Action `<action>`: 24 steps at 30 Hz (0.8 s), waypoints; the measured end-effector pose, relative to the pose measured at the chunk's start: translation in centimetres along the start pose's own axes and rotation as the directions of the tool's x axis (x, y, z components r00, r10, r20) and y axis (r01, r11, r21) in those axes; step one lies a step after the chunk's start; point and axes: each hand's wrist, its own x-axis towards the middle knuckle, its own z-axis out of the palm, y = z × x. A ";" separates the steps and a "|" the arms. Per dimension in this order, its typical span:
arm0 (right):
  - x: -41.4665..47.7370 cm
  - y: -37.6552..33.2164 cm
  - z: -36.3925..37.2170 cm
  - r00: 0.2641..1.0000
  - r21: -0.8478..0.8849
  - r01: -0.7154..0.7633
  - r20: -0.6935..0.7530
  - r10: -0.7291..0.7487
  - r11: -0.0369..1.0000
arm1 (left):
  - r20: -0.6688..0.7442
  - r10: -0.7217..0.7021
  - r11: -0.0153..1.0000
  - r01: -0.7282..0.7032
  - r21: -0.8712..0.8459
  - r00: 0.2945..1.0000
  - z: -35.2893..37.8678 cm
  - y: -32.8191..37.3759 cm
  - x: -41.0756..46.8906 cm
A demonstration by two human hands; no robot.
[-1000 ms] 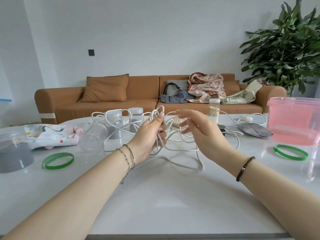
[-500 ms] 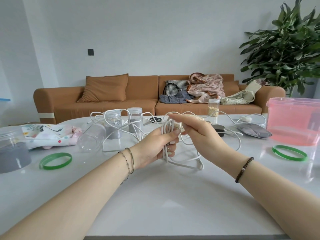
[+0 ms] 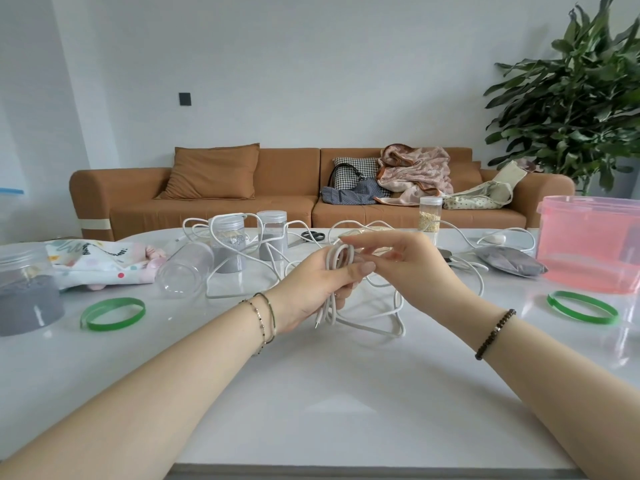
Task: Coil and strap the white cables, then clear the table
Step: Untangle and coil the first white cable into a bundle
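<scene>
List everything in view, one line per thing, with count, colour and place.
white cable: count unclear, white, part coiled, part looping at centre
green bands: two, green, far left and far right
grey-filled jars: three, clear, one near left, two behind cable
empty jar: one, clear, lying left of centre
grain jar: one, clear, far edge
pink container: one, pink, far right
patterned cloth: one, white with dots, left
grey pouch: one, grey, beside container
scissors: one, black, far centre
sofa: one, brown, background
plant: one, green, back right
table: one, white, underneath everything
left hand: one, grips cable coil
right hand: one, fingertips at coil top
</scene>
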 end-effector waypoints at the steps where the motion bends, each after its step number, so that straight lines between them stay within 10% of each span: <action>1: -0.1 -0.1 0.0 1.000 0.006 -0.001 -0.001 0.001 1.000 | -0.008 0.016 1.000 -0.015 0.008 1.000 -0.1 0.0 0.0; 13: -0.3 -0.4 0.3 0.985 -0.186 0.161 -0.027 -0.169 0.969 | 0.133 0.098 0.953 -0.131 0.273 0.986 0.4 0.8 -0.5; 24: -0.1 -1.1 -0.6 0.976 -0.164 0.078 -0.191 -0.109 0.983 | -0.024 0.088 0.943 -0.076 0.325 0.996 1.4 1.0 -0.4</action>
